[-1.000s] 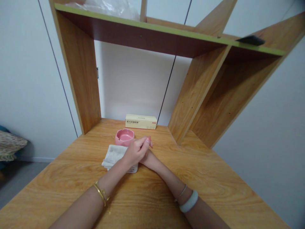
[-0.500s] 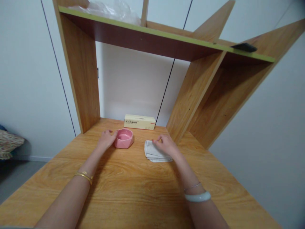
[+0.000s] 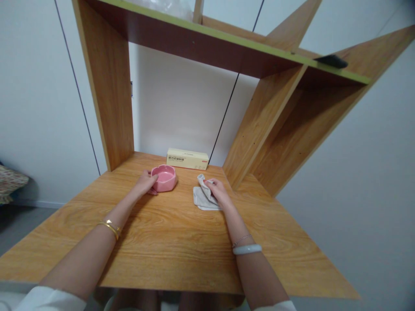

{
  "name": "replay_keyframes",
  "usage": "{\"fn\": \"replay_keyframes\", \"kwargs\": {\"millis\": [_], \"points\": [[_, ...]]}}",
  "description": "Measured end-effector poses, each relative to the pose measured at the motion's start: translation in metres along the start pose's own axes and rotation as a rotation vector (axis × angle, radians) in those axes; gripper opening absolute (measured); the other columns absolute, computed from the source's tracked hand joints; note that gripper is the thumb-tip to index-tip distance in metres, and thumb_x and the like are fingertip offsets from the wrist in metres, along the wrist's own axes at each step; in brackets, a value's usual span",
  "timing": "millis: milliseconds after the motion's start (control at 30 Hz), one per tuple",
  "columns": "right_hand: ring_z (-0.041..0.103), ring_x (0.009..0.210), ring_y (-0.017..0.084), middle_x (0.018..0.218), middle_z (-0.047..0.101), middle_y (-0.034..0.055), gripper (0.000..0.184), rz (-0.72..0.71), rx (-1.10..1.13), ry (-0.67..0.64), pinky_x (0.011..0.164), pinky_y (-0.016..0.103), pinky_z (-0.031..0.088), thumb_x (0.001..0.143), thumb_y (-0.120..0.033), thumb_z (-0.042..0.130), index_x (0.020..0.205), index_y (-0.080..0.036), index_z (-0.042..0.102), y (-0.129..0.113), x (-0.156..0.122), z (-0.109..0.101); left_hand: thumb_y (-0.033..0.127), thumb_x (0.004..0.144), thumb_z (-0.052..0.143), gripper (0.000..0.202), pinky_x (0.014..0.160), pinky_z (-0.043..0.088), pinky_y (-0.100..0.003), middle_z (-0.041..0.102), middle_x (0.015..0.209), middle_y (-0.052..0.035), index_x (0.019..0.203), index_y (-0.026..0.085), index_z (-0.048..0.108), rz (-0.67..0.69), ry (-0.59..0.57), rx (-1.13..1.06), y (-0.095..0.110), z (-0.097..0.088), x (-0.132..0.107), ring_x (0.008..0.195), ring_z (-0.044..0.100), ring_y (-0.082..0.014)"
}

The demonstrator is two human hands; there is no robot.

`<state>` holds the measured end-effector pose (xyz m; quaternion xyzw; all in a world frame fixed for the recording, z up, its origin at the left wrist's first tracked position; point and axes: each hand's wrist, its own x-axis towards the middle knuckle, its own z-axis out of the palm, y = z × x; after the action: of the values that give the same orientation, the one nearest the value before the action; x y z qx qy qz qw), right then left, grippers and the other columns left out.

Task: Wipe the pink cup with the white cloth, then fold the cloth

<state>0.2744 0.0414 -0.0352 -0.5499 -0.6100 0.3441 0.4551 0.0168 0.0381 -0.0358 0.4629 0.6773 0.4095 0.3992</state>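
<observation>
On the tabletop stands a pink, many-sided ashtray (image 3: 164,185) with a thick, notched rim. My left hand (image 3: 144,182) grips it at its left side, thumb at the rim and fingers low along the wall; whether it is lifted I cannot tell. To the right lies a folded light grey cloth (image 3: 202,199). My right hand (image 3: 219,191) pinches its top layer, which is drawn up into a loose fold above the flat layers. Part of the cloth is hidden behind this hand.
A cream-coloured long box (image 3: 187,160) with printed lettering stands at the back of the wooden table (image 3: 171,242). Wooden uprights (image 3: 259,134) flank it under a green-edged shelf (image 3: 207,30). Clear plastic (image 3: 168,6) and a dark flat object (image 3: 332,61) lie on the shelf.
My left hand has closed round the ashtray's side, its thumb now at the rim. My right hand has lifted the cloth's top layer into a fold. The view has tilted down, showing the table's front edge.
</observation>
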Motion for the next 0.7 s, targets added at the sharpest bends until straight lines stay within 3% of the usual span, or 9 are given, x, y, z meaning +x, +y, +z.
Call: {"fn": "replay_keyframes", "kwargs": {"millis": [133,233,433,533,633,700], "points": [[0.044,0.053,0.011,0.060,0.049,-0.0027,0.032,-0.038,0.257,0.229,0.050,0.022,0.034,0.064,-0.047,0.052,0.074,-0.017,0.051,-0.004,0.001,0.006,0.029,0.078,0.040,0.045,0.043,0.049,-0.028,0.056,0.072,-0.0047,0.116,0.017,0.019,0.037,-0.041,-0.085,0.003,0.012,-0.004,0.039,0.053,-0.0115],[0.046,0.058,0.011,0.068,0.051,-0.0015,0.032,-0.152,0.323,0.279,0.056,0.022,0.037,0.067,-0.047,0.051,0.079,-0.018,0.050,-0.009,-0.002,0.017,0.027,0.078,0.036,0.049,0.041,0.046,-0.024,0.053,0.058,0.0005,0.120,0.019,0.013,0.044,-0.128,-0.118,0.009,0.023,-0.012,0.039,0.053,-0.0121],[0.050,0.069,0.013,0.077,0.054,0.0002,0.030,-0.290,0.277,0.144,0.064,0.023,0.040,0.071,-0.046,0.049,0.085,-0.019,0.052,-0.020,-0.014,0.037,0.029,0.072,0.041,0.052,0.036,0.038,-0.019,0.052,0.051,0.0041,0.118,0.020,0.019,0.145,-0.211,-0.051,0.013,0.040,-0.036,0.034,0.047,-0.0105],[0.051,0.075,0.014,0.079,0.056,0.0023,0.030,-0.326,0.186,0.118,0.069,0.025,0.041,0.073,-0.047,0.047,0.077,-0.019,0.057,-0.022,-0.017,0.037,0.030,0.071,0.041,0.055,0.039,0.041,-0.021,0.056,0.056,0.0024,0.120,0.018,0.019,0.241,-0.221,0.042,0.011,0.042,-0.040,0.036,0.048,-0.0109],[0.052,0.072,0.014,0.078,0.058,0.0052,0.045,-0.287,0.131,0.022,0.066,0.025,0.041,0.081,-0.050,0.032,0.066,-0.018,0.060,-0.019,-0.017,0.034,0.029,0.069,0.044,0.056,0.057,0.048,-0.029,0.062,0.077,-0.0043,0.120,0.016,0.025,0.385,-0.146,0.090,0.009,0.040,-0.037,0.058,0.058,-0.0151],[0.052,0.071,0.014,0.080,0.059,0.0060,0.044,-0.271,0.094,0.005,0.063,0.025,0.041,0.081,-0.050,0.032,0.070,-0.017,0.060,-0.015,-0.016,0.033,0.028,0.067,0.046,0.057,0.071,0.047,-0.032,0.061,0.092,-0.0073,0.120,0.016,0.028,0.486,-0.063,0.132,0.009,0.037,-0.034,0.077,0.059,-0.0176]]}}
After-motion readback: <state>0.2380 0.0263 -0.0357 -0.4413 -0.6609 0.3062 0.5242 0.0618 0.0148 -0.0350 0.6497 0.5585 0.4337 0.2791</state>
